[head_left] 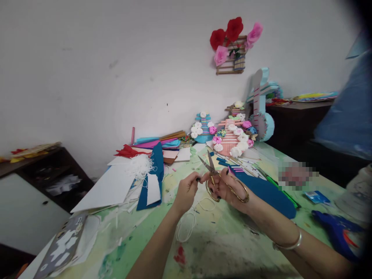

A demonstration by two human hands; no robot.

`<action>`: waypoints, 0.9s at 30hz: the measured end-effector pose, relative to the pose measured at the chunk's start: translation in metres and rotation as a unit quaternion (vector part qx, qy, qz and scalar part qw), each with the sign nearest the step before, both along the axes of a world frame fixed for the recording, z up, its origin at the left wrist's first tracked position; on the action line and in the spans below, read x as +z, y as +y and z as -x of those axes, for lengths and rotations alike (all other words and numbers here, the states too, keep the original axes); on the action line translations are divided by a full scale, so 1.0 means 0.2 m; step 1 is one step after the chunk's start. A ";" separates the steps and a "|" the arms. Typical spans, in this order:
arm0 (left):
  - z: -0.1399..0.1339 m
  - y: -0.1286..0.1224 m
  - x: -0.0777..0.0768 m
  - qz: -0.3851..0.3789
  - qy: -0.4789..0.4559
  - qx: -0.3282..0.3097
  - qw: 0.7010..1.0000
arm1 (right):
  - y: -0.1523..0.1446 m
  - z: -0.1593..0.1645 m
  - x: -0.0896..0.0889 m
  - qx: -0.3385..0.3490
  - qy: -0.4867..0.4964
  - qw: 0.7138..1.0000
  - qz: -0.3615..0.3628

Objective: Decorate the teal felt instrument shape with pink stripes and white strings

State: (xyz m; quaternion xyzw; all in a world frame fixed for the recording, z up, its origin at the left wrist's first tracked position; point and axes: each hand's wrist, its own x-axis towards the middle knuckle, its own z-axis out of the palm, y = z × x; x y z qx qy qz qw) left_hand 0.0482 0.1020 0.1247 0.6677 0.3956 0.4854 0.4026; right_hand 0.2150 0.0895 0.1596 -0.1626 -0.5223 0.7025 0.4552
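Observation:
Over the middle of the table, my left hand (187, 192) is closed in a pinch of thumb and forefinger, on what looks like thin white string. Loose loops of the white string (186, 228) lie on the table below. My right hand (229, 193) grips a pair of scissors (212, 168) with gold handles, their blades apart and pointing up and away. Fingertips of both hands meet or nearly meet. Just beyond my right hand lies a dark blue board (261, 190) with thin sticks at its far end.
A tangled pile of white string (141, 166) lies on boards and paper at left. Guitar-shaped crafts with paper flowers (231, 139) stand by the wall. A blue glue gun (334, 230) and a green cutter (276, 184) are at right. A grey board (65, 244) lies front left.

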 end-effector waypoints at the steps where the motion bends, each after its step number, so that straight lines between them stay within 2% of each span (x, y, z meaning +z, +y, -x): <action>1: 0.00 0.00 0.00 -0.002 0.002 0.003 1.000 | 0.00 0.00 0.01 -0.004 -0.009 1.000 0.000; 7: -0.02 -0.01 0.02 -0.004 -0.005 0.020 1.000 | -0.01 0.02 0.02 -0.049 -0.044 0.998 0.002; 11: -0.01 0.00 0.01 0.002 -0.015 0.013 1.000 | -0.01 0.03 0.04 -0.071 -0.057 0.996 0.006; 14: 0.00 0.02 0.01 0.022 -0.054 0.006 0.998 | 0.00 0.02 0.07 -0.095 -0.052 0.994 -0.005; 16: 0.03 0.04 0.05 0.042 -0.098 -0.009 0.994 | 0.01 0.00 0.08 -0.118 -0.052 0.992 -0.004; 19: 0.08 0.10 0.20 0.053 -0.169 -0.018 0.984 | 0.01 -0.03 0.08 -0.114 -0.036 0.993 0.017; 24: 0.18 0.22 0.61 -0.044 -0.220 -0.017 0.974 | -0.05 -0.03 0.04 -0.008 -0.014 0.997 0.072; 27: 0.21 0.27 0.84 -0.062 -0.227 -0.006 0.972 | -0.09 0.00 -0.02 0.080 -0.005 0.990 0.113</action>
